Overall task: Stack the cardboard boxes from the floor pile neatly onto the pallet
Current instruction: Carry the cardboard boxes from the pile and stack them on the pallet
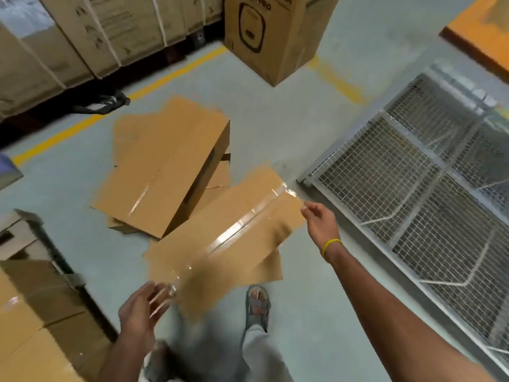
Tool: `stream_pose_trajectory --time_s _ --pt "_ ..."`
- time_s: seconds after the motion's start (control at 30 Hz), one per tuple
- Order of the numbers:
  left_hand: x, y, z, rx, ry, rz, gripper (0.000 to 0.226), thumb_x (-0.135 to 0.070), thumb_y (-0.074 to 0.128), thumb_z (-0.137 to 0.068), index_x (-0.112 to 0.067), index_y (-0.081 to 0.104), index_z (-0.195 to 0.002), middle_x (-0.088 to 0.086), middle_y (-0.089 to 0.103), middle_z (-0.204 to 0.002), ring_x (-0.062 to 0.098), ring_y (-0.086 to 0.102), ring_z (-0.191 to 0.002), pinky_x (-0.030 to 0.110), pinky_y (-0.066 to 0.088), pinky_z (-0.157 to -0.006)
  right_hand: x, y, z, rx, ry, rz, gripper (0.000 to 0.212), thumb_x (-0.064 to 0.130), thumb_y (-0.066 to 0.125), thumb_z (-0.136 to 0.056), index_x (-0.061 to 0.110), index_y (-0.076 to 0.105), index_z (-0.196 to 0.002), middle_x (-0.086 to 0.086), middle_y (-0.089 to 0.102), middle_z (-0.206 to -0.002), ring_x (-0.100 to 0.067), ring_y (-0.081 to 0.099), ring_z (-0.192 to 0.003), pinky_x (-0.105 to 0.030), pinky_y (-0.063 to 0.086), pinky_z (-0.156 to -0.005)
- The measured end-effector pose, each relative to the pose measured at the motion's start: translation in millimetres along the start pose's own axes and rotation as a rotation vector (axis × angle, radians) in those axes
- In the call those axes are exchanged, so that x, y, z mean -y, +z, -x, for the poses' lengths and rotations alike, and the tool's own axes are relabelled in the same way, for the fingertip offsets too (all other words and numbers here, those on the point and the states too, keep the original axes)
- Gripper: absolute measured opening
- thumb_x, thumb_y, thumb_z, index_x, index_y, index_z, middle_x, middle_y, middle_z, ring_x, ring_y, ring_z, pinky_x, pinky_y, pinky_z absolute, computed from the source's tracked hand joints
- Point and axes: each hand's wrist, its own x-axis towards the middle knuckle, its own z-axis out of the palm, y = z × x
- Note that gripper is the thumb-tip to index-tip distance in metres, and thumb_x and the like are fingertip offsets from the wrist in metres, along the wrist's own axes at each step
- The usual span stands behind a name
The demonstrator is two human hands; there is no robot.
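Observation:
A brown taped cardboard box [228,235] hangs tilted above the floor in front of me, motion-blurred. My right hand [321,223] pinches its far right end, and my left hand [143,304] cups its near left end with fingers spread. Beyond it, a second taped box [162,172] lies on flattened cardboard sheets [217,177] on the grey floor. Stacked brown boxes [30,312] sit at my lower left; whether a pallet is under them is hidden.
A wire-mesh metal cage panel [413,188] lies flat on the floor at the right. A tall printed carton [272,37] stands ahead. Strapped large cartons [91,37] line the far left behind a yellow floor line [82,122]. My sandalled foot [257,306] is below the held box.

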Motion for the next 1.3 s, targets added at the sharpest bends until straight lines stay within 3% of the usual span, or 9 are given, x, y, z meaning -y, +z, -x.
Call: stream_pose_trajectory --time_s 0.37,0.5,0.77,0.83,0.93,1.03,1.1,1.2,1.3 --pt "65 40 -118 -0.25 0.085 -0.133 0.043 -0.018 0.069 -0.099 -0.006 0.06 -0.139 0.002 0.068 -0.112 0.023 0.062 -0.106 0.047 0.047 -0.112 -108 28 -175 -0.1 -0.008 0.23 0.069 0.067 0.061 -0.07 0.027 0.063 -0.126 0.0 0.067 -0.127 -0.023 0.059 -0.124 -0.043 0.044 -0.111" --pt "83 47 -138 -0.166 0.057 -0.131 0.033 -0.03 0.06 -0.105 0.001 0.066 -0.116 0.018 0.069 -0.108 0.03 0.065 -0.1 0.046 0.047 -0.108 -104 46 -190 0.008 0.019 0.341 0.065 0.051 0.065 -0.09 0.019 0.051 -0.144 -0.004 0.056 -0.144 -0.024 0.052 -0.132 -0.029 0.035 -0.109" --pt "93 44 -143 -0.017 -0.046 -0.167 0.053 -0.036 0.054 -0.107 0.003 0.048 -0.143 0.033 0.06 -0.129 0.052 0.041 -0.138 0.056 0.035 -0.117 -92 53 -197 0.13 0.09 0.475 0.074 0.061 0.067 -0.079 0.019 0.057 -0.14 -0.007 0.061 -0.138 -0.027 0.057 -0.126 -0.04 0.04 -0.113" --pt "87 39 -137 -0.004 -0.041 -0.164 0.054 -0.04 0.059 -0.104 -0.001 0.052 -0.142 0.029 0.059 -0.136 0.045 0.052 -0.131 0.05 0.043 -0.11 -88 51 -196 0.133 0.101 0.486 0.068 0.059 0.067 -0.081 0.019 0.06 -0.135 -0.008 0.064 -0.132 -0.027 0.06 -0.12 -0.041 0.043 -0.11" --pt "76 25 -121 0.025 -0.023 -0.18 0.033 -0.038 0.061 -0.103 -0.016 0.064 -0.128 0.001 0.075 -0.1 0.011 0.068 -0.09 0.032 0.049 -0.077 -81 43 -187 0.111 0.094 0.471 0.04 0.047 0.069 -0.086 0.027 0.065 -0.121 -0.005 0.064 -0.121 -0.024 0.06 -0.106 -0.039 0.045 -0.103" --pt "64 12 -94 0.043 -0.02 -0.183 0.005 -0.027 0.061 -0.104 -0.025 0.063 -0.1 -0.015 0.07 -0.057 -0.002 0.067 -0.052 0.019 0.05 -0.047 -80 34 -178 0.055 0.057 0.446 0.038 0.06 0.072 -0.069 0.034 0.062 -0.094 -0.008 0.07 -0.112 -0.03 0.067 -0.103 -0.045 0.051 -0.097" --pt "65 -5 -82 0.063 -0.002 -0.18 0.005 -0.023 0.061 -0.103 -0.02 0.06 -0.099 -0.012 0.067 -0.051 -0.001 0.063 -0.044 0.015 0.046 -0.04 -67 35 -152 0.061 0.043 0.495 0.036 0.052 0.073 -0.081 0.028 0.061 -0.105 -0.008 0.066 -0.11 -0.027 0.062 -0.099 -0.035 0.046 -0.09" --pt "74 -39 -73 0.049 0.022 -0.158 0.02 -0.023 0.065 -0.102 -0.008 0.068 -0.115 -0.004 0.076 -0.069 0.005 0.07 -0.057 0.018 0.051 -0.046 -57 33 -122 0.073 0.024 0.665 0.042 0.043 0.063 -0.096 0.011 0.057 -0.123 -0.016 0.058 -0.114 -0.031 0.054 -0.104 -0.035 0.038 -0.088" --pt "80 -78 -62 0.017 0.021 -0.057 0.048 -0.038 0.071 -0.096 -0.012 0.065 -0.136 0.002 0.075 -0.117 0.017 0.07 -0.104 0.032 0.055 -0.082 -51 35 -94 0.086 -0.013 0.779 0.041 0.042 0.057 -0.099 0.009 0.059 -0.123 -0.024 0.06 -0.131 -0.042 0.053 -0.121 -0.041 0.039 -0.098"
